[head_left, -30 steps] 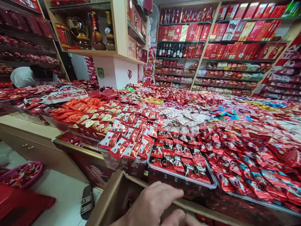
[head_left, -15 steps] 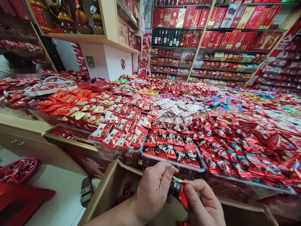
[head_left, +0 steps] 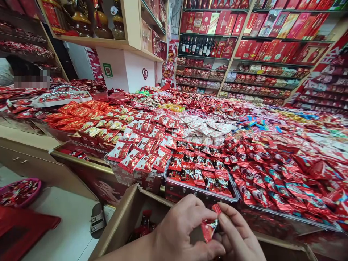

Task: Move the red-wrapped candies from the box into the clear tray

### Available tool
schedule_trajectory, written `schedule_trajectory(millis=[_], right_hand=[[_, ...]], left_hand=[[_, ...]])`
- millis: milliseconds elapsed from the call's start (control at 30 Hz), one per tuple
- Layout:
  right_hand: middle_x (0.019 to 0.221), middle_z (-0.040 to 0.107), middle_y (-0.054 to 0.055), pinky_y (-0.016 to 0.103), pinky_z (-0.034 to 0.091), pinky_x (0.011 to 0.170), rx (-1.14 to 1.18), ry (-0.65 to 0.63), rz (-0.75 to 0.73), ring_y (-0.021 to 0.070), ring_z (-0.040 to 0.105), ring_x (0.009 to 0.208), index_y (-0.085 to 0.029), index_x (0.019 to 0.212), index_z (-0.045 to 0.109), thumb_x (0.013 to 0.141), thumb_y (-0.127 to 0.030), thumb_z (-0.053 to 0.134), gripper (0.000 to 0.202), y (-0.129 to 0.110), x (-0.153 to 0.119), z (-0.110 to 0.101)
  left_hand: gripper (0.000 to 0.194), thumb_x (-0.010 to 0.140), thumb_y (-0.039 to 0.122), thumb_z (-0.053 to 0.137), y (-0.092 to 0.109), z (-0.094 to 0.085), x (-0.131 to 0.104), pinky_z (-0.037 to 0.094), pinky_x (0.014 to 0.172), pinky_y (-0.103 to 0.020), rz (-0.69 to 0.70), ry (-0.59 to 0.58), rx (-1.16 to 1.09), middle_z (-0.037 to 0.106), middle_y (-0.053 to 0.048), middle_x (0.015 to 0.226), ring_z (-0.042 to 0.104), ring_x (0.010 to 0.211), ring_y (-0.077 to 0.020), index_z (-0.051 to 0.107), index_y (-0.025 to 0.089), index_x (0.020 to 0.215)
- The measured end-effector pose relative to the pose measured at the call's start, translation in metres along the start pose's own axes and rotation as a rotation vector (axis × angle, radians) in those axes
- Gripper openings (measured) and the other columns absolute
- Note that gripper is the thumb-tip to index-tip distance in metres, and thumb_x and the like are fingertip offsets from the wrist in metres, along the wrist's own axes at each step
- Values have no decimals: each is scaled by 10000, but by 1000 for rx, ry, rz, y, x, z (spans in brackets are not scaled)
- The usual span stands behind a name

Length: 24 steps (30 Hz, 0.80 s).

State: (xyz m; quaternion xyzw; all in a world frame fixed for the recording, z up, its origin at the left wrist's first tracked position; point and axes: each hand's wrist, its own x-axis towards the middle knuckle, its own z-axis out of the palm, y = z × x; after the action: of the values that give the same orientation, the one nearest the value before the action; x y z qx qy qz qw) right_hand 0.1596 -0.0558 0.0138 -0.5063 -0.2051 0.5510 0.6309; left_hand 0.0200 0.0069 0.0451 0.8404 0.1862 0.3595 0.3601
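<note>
both hands low at the bottom edge of the view, over an open cardboard box (head_left: 127, 221). left hand (head_left: 182, 232) curled nearly closed, thumb and forefinger pinching the left side of a small red packet (head_left: 210, 227). right hand (head_left: 239, 237) likewise curled, fingertips (head_left: 223, 217) nipping the packet's upper right end, so held between the two hands, tilted, just in front of the worktop edge. a dark bottle-like thing with a red top (head_left: 145, 224) down inside the box, too dim to tell more.

just beyond the hands, a clear plastic tray (head_left: 201, 194) filled with neat rows of red-and-black packets (head_left: 201, 170). beside it on the left, another clear tray (head_left: 122, 175) stacked with red-and-white packets (head_left: 141, 152). further back, a heap of pale white wrapped sweets (head_left: 206, 128), with orange-red packets (head_left: 78, 116) off to the left. to the right, a broad spread of loose red wrapped sweets (head_left: 285, 174) covering the worktop (head_left: 29, 136).

along the back wall, shelves (head_left: 261, 40) crowded with red boxes and dark bottles (head_left: 194, 45). on the floor at left, a pink basket (head_left: 20, 192) of sweets and a sandal (head_left: 97, 221). a person in a pale top (head_left: 5, 72) at the far left, mostly out of view.
</note>
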Motion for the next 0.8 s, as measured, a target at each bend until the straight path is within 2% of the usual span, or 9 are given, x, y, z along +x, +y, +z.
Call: schedule_trajectory(millis=[67, 133, 233, 300, 400, 533, 800], right_hand=[[687, 610, -17, 226, 425, 448, -106, 5, -88, 90, 523, 450, -221, 933, 542, 622, -384, 685, 379, -22, 11, -4], [682, 605, -18, 233, 436, 510, -362, 27, -249, 101, 527, 520, -215, 905, 576, 650, -373, 665, 312, -49, 29, -6], [735, 620, 17, 246, 427, 579, -771, -23, -458, 126, 536, 639, -185, 863, 597, 716, -350, 590, 221, -82, 65, 0], [743, 616, 28, 251, 421, 567, -942, -125, -462, 125, 532, 631, -161, 868, 579, 767, -307, 505, 192, -91, 87, 11], [692, 612, 26, 260, 419, 536, -1086, -242, -430, 127, 524, 582, -145, 846, 567, 772, -248, 455, 169, -88, 107, 29], [722, 652, 36, 291, 442, 631, -1191, -308, -475, 154, 565, 649, -161, 780, 598, 738, -193, 480, 129, -77, 110, 37], [846, 647, 87, 371, 425, 762, -1332, -247, -664, 222, 569, 818, -161, 808, 606, 763, -209, 472, 149, -74, 101, 32]], left_hand=[[420, 774, 319, 582, -3, -13, 9, 422, 837, -313, 90, -10, 145, 554, -115, 1048, 502, 956, -197, 499, 133, 1142], [338, 842, 232, 485, -9, -32, 23, 344, 941, -361, 98, 34, 373, 521, -109, 1169, 439, 1076, -200, 470, 140, 1167], [299, 843, 222, 469, -21, -54, 44, 332, 935, -414, 40, -29, 690, 526, -114, 1178, 435, 1073, -237, 505, 122, 1122], [343, 825, 297, 502, -26, -59, 53, 354, 896, -441, -4, -117, 815, 541, -129, 1148, 445, 1051, -270, 506, 111, 1113], [361, 814, 368, 506, -28, -59, 58, 387, 832, -438, -59, -195, 897, 586, -121, 1028, 477, 980, -276, 517, 122, 1078], [225, 815, 335, 512, -23, -57, 57, 416, 752, -384, -105, -242, 916, 610, -84, 861, 505, 855, -247, 574, 143, 913], [232, 796, 306, 558, -25, -60, 57, 422, 765, -340, -106, -204, 823, 598, -79, 902, 509, 877, -222, 591, 150, 965]])
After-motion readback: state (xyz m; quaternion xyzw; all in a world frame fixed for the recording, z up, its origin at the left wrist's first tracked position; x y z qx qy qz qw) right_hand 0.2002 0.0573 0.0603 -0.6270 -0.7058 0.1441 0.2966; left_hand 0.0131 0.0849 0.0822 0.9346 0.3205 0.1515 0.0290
